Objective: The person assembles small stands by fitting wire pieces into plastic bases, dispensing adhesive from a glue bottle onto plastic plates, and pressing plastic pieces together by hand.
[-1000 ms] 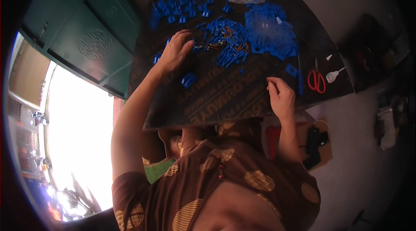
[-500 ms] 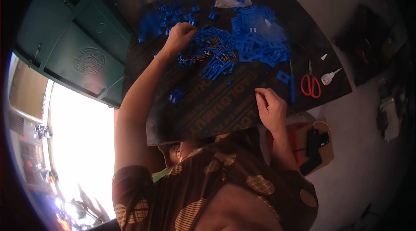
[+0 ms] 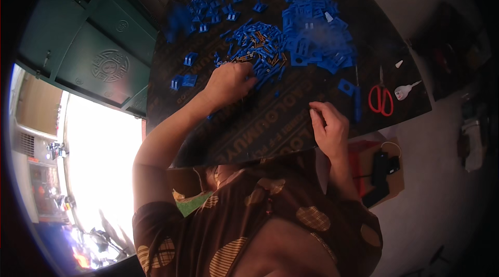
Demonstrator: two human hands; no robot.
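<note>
Two hands work near the pile of blue pieces (image 3: 260,51): left hand (image 3: 228,83) curled touching it, right hand (image 3: 328,129) loosely closed on the bench (image 3: 280,121), empty as far as shows.

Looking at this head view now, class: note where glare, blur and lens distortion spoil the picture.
Head view: the bright opening at left is blown out; the dark board bows near the rim; the far blue parts look smeared; the left hand and red scissors stay fairly clear.

Left hand (image 3: 228,82) stretched forward, fingers curled downward, right hand (image 3: 328,129) drawn near, loosely curled, forearms bare.
</note>
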